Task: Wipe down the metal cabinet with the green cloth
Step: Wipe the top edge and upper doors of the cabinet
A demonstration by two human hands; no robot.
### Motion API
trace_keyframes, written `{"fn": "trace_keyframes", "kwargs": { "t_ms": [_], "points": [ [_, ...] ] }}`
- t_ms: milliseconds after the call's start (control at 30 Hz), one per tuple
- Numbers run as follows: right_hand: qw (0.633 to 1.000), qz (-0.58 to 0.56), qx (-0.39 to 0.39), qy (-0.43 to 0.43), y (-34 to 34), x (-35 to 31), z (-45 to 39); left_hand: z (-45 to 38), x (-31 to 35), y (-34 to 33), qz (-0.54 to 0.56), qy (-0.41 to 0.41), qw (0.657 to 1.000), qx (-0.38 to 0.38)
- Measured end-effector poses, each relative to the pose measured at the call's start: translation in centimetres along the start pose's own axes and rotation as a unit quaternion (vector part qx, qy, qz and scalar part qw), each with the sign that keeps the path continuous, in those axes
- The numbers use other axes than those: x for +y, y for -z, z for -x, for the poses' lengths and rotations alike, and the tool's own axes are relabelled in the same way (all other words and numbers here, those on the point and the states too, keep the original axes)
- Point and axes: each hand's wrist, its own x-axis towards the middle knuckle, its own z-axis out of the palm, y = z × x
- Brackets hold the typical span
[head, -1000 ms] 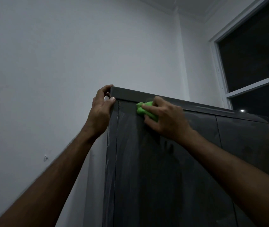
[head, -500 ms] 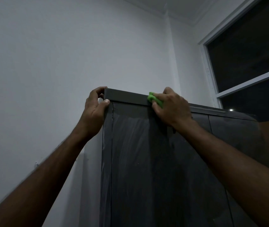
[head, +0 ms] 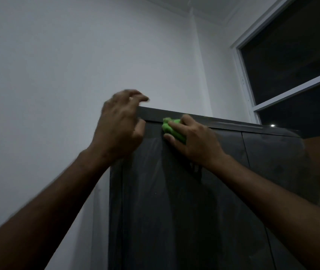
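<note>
A tall dark grey metal cabinet (head: 174, 201) fills the lower middle and right of the view, with wipe streaks on its left door. My right hand (head: 196, 143) presses a bunched bright green cloth (head: 171, 129) against the top of the left door, just under the top rim. My left hand (head: 120, 125) hovers blurred at the cabinet's top left corner, fingers spread and curled, off the edge and holding nothing.
A white wall (head: 67, 65) stands behind and left of the cabinet. A dark window with a white frame (head: 291, 90) is at the upper right. The cabinet's right door (head: 272, 162) runs toward the right edge.
My left hand has let go of the cabinet's top left corner and lifted off with fingers spread. My right hand slid the cloth from the top rim down onto the door.
</note>
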Motion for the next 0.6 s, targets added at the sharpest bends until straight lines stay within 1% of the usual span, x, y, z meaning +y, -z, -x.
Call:
{"fn": "trace_keyframes", "kwargs": {
  "t_ms": [67, 100, 167, 200, 233, 267, 333, 367, 400, 433, 533, 567, 600],
  "points": [
    [1.0, 0.012, -0.021, 0.002, 0.2, 2.0, 1.2, -0.7, 1.0, -0.8, -0.032, -0.047, 0.994, -0.093],
    [1.0, 0.023, -0.011, -0.017, 0.3, 3.3, 1.1, -1.0, 1.1, -1.3, -0.054, -0.056, 0.989, -0.128],
    [0.996, 0.036, 0.025, -0.075, 0.4, 5.1, 0.2, -1.7, 1.4, -2.6, -0.094, -0.056, 0.981, -0.159],
    [0.995, 0.035, 0.035, -0.092, 0.3, 5.4, -0.4, -2.1, 1.7, -3.2, -0.112, -0.05, 0.979, -0.162],
    [0.995, 0.028, 0.041, -0.088, 0.2, 5.2, -0.7, -2.3, 2.0, -3.9, -0.125, -0.039, 0.978, -0.161],
    [0.997, 0.017, 0.042, -0.063, 0.0, 4.8, -0.6, -2.5, 2.3, -4.4, -0.132, -0.023, 0.978, -0.157],
    [1.0, -0.004, 0.022, 0.016, -0.1, 4.8, 0.9, -2.6, 2.7, -5.3, -0.142, 0.004, 0.979, -0.149],
    [0.999, -0.006, 0.008, 0.042, -0.1, 5.5, 1.7, -2.5, 2.6, -5.5, -0.151, 0.009, 0.978, -0.145],
    [0.999, 0.0, 0.001, 0.045, -0.1, 6.7, 2.2, -2.5, 2.4, -5.6, -0.162, 0.012, 0.976, -0.143],
    [1.0, 0.01, 0.005, 0.023, 0.0, 8.0, 2.2, -2.4, 2.3, -5.6, -0.171, 0.016, 0.975, -0.142],
    [0.994, 0.008, 0.057, -0.093, 0.0, 11.0, 0.7, -2.6, 2.8, -5.9, -0.182, 0.039, 0.973, -0.134],
    [0.993, -0.004, 0.067, -0.098, 0.0, 10.9, 0.2, -2.6, 3.1, -6.2, -0.183, 0.046, 0.974, -0.128],
    [0.994, -0.02, 0.071, -0.078, -0.2, 10.1, -0.2, -2.6, 3.3, -6.3, -0.183, 0.052, 0.974, -0.123]
  ]
}}
